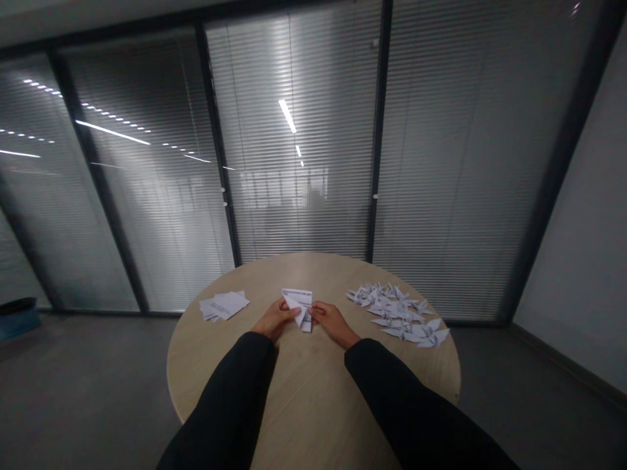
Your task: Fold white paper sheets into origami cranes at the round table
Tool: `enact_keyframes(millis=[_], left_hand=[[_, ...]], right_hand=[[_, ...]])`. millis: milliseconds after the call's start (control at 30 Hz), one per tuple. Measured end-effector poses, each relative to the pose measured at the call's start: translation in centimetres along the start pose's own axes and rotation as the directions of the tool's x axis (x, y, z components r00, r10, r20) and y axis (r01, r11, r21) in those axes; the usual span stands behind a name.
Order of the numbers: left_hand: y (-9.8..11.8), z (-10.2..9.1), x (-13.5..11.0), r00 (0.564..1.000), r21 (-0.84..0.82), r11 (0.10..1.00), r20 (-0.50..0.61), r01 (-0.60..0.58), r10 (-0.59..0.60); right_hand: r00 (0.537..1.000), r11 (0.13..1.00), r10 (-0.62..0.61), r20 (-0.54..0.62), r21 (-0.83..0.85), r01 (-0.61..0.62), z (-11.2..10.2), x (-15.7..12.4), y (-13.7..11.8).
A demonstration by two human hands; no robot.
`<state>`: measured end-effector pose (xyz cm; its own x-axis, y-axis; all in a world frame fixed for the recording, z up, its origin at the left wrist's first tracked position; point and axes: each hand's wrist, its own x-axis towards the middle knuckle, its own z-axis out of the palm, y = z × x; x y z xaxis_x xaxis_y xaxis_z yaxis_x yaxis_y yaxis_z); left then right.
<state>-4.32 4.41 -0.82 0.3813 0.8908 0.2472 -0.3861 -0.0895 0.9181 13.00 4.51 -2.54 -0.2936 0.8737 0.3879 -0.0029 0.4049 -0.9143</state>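
Note:
A partly folded sheet of printed white paper (300, 300) is held between my two hands over the middle of the round table. My left hand (275, 319) pinches its left side, thumb on top. On the right edge, the fingers of my right hand (333, 321) are closed on the same paper. To the left lies a loose stack of flat paper sheets (226, 305), some with print. Many folded paper cranes (399, 313) are gathered in a pile on the right side.
The round wooden table (313, 267) stands close to a glass partition with blinds (304, 215). A white wall (582, 274) rises at the right. On the floor at the far left is a blue bin (19, 320) with a dark rim.

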Motion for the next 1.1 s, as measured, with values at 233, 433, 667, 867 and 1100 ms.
enact_keyframes(millis=[233, 433, 667, 867, 1100], left_hand=[[0.4, 0.3, 0.0, 0.996, 0.016, 1.0, -0.087, -0.022, 0.023], [0.3, 0.2, 0.1, 0.993, 0.077, 0.996, -0.108, -0.04, 0.048], [0.2, 0.2, 0.2, 0.992, 0.135, 0.99, -0.111, -0.039, 0.054], [0.5, 0.6, 0.2, 0.987, 0.2, 0.979, -0.148, -0.04, 0.07], [0.8, 0.9, 0.2, 0.974, 0.296, 0.955, -0.203, -0.039, 0.102]], right_hand=[[0.998, 0.99, -0.058, -0.03, -0.13, 0.053, -0.1, -0.3, -1.1], [0.991, 0.976, -0.12, -0.061, -0.192, 0.107, 0.0, -0.4, -1.4], [0.976, 0.939, -0.203, -0.08, -0.3, 0.171, 0.4, -0.6, -2.1], [0.962, 0.912, -0.26, -0.09, -0.351, 0.214, 0.5, -0.8, -2.6], [0.953, 0.88, -0.293, -0.073, -0.411, 0.239, 0.4, -0.8, -2.7]])
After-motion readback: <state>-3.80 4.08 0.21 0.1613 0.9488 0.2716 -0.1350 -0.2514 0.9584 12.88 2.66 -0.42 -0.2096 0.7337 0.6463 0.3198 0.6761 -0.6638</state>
